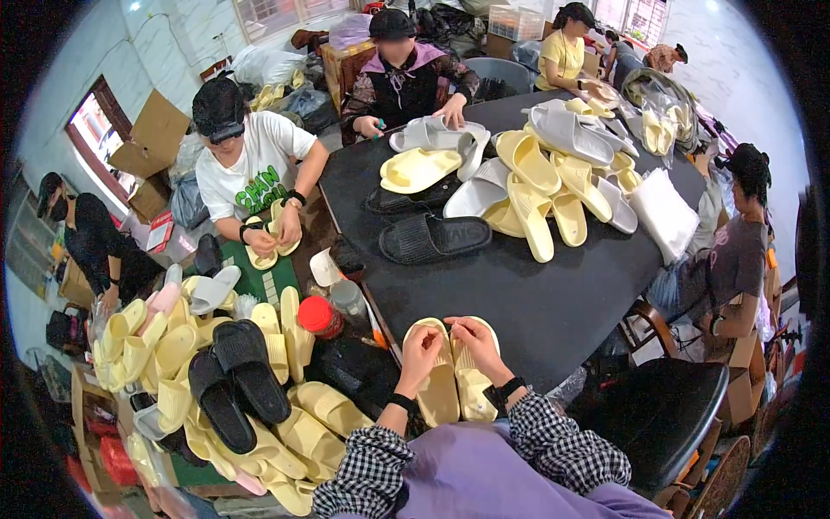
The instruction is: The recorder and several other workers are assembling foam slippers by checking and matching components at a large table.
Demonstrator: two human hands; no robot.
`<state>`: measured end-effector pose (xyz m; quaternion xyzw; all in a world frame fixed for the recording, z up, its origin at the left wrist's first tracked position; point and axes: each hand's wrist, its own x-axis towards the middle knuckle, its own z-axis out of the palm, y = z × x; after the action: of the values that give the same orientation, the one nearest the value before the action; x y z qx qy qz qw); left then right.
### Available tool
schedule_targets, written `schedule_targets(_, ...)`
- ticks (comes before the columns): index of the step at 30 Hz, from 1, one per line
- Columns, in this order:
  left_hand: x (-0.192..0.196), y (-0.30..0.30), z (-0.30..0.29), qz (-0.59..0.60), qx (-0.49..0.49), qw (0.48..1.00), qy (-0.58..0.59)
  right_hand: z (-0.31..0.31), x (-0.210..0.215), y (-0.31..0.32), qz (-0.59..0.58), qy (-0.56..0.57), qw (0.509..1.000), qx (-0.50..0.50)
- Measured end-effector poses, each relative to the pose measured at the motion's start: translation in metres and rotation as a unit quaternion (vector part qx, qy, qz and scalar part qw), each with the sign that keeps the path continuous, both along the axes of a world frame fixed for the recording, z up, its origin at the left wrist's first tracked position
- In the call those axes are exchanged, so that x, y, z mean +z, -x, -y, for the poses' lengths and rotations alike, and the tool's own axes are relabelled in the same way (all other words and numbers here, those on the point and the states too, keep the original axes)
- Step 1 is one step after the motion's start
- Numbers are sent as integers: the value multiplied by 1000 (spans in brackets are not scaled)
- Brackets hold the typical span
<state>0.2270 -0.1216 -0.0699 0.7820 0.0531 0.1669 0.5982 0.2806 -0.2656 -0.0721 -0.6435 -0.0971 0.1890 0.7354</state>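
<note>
Two pale yellow slippers lie side by side at the near edge of the black table, the left slipper [438, 396] touching or nearly touching the right slipper [475, 400]. My left hand [421, 349] is over the toe end of the left one, its fingertips pinched. Over the other toe, my right hand [477, 346] also pinches, thumb and forefinger together close to the left fingertips. Whatever sits between the fingers is too small to make out. Both wrists wear black bands below the fingers, above checked sleeves.
On the black table [450, 294] stands a heap of yellow and grey slippers [527, 195], with a black slipper [435, 240] nearer me. To my left are a red-lidded jar [319, 317] and a large slipper pile [177, 372]. Several co-workers sit around; a black chair [666, 415] is right.
</note>
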Motion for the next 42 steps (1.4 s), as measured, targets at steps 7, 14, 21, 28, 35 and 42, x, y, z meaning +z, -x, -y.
schedule_targets(7, -4, -1, 1, -20, -2, 1000, -6, 1, -9, -1, 95, 54, 994, 25)
schedule_targets(14, -5, 1, 0, -37, 36, 998, 24, 0, -4, 0, 10, 20, 1000, 1)
schedule_targets(21, 0, 1, 0, -22, 12, 1000, -6, -5, 0, 4, 9, 34, 999, -17)
schedule_targets(28, -4, 0, 0, -9, 23, 999, -27, -6, 2, 5, 26, 24, 999, -25)
schedule_targets(35, -4, 1, 0, -22, 41, 999, -17, -2, -2, 1, -21, -21, 999, -33)
schedule_targets(42, -4, 1, -1, -26, 11, 999, -16, -4, -1, 2, 3, 2, 1000, -10)
